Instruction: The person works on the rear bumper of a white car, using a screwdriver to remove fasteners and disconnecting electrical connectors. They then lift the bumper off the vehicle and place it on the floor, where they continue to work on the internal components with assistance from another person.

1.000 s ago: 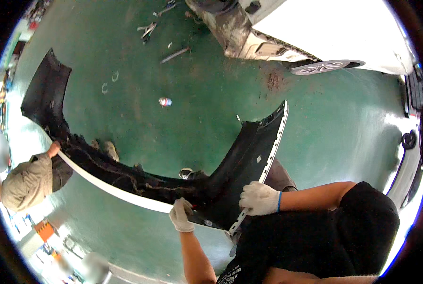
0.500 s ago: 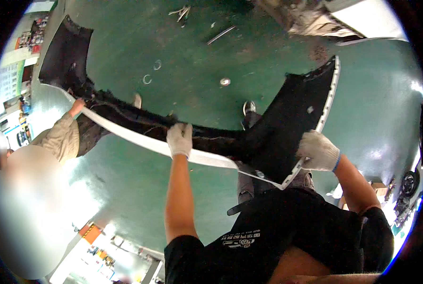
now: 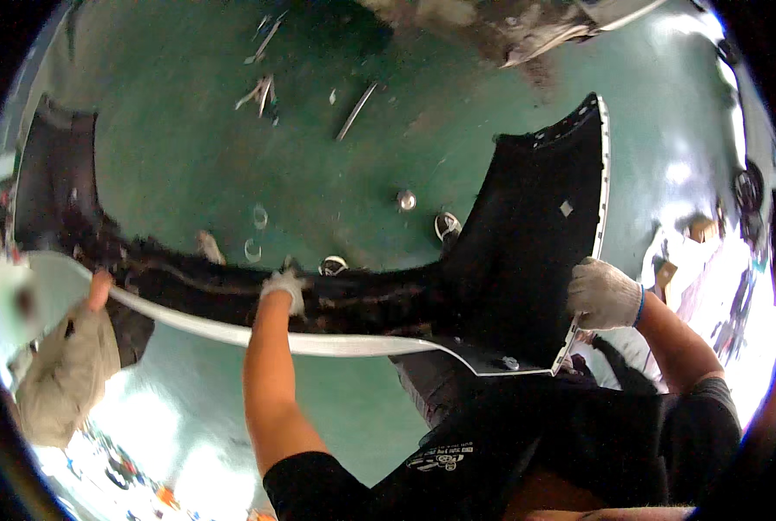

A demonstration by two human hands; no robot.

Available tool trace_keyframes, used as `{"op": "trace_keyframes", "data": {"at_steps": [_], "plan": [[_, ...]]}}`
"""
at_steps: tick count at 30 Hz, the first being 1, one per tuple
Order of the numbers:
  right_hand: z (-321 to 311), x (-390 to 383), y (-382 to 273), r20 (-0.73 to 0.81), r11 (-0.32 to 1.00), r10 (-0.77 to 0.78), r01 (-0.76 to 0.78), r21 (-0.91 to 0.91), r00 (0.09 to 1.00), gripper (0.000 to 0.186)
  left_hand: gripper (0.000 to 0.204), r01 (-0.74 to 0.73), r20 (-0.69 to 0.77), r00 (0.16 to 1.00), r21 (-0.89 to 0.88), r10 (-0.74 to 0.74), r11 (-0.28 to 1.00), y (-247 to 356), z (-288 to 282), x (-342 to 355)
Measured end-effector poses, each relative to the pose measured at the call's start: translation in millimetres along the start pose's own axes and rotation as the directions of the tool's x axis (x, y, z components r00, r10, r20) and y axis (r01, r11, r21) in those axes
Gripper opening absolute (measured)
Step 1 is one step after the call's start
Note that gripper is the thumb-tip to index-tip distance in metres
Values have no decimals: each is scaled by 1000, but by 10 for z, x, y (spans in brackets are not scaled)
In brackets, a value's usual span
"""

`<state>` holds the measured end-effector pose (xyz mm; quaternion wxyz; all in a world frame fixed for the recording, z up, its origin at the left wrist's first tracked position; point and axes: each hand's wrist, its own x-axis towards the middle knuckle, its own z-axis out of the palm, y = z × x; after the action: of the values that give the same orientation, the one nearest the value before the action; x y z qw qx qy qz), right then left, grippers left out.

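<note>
A long car bumper (image 3: 205, 282), black on its inner side with a white edge, hangs in front of me across most of the view. My gloved left hand (image 3: 284, 290) is closed at the bumper's middle, on the black inner side, its fingertips partly hidden. At the right end, my gloved right hand (image 3: 605, 293) wraps round the white side edge. A co-worker's hand (image 3: 99, 289) holds the white lower edge toward the left end.
The co-worker's beige sleeve (image 3: 71, 369) is at the left. On the green floor lie a thin strip (image 3: 356, 111), a round metal piece (image 3: 406, 201) and clear rings (image 3: 253, 251). A large dirty panel (image 3: 492, 26) stands beyond; a wheel (image 3: 748, 188) is far right.
The view has swung, and the bumper's left end now sits lower and further left. My left hand has shifted left along the bumper; my right hand keeps its grip.
</note>
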<state>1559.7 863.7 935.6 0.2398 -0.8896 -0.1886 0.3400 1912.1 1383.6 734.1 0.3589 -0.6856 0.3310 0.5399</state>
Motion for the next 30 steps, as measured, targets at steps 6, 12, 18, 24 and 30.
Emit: {"op": "trace_keyframes", "data": {"at_steps": [6,12,18,24,30], "plan": [[-165,-51,-195,-189,976,206,-190,102,960,20,66,-399,281,876,-33,392,916,-254,-505,173],[-631,50,-391,-140,948,290,-264,180,947,18,55,-708,416,652,35,634,706,-1276,-803,991],[-872,-19,-590,-323,915,380,-301,268,867,18,58,-593,552,746,295,373,749,-1442,-2375,351],[-521,159,-853,-375,874,482,-469,132,792,18,47,-430,78,895,406,438,806,-1644,-2792,318],[-690,209,-926,-389,810,579,-560,175,717,21,51,-443,-245,877,-87,412,892,-1473,-3297,-25]]}}
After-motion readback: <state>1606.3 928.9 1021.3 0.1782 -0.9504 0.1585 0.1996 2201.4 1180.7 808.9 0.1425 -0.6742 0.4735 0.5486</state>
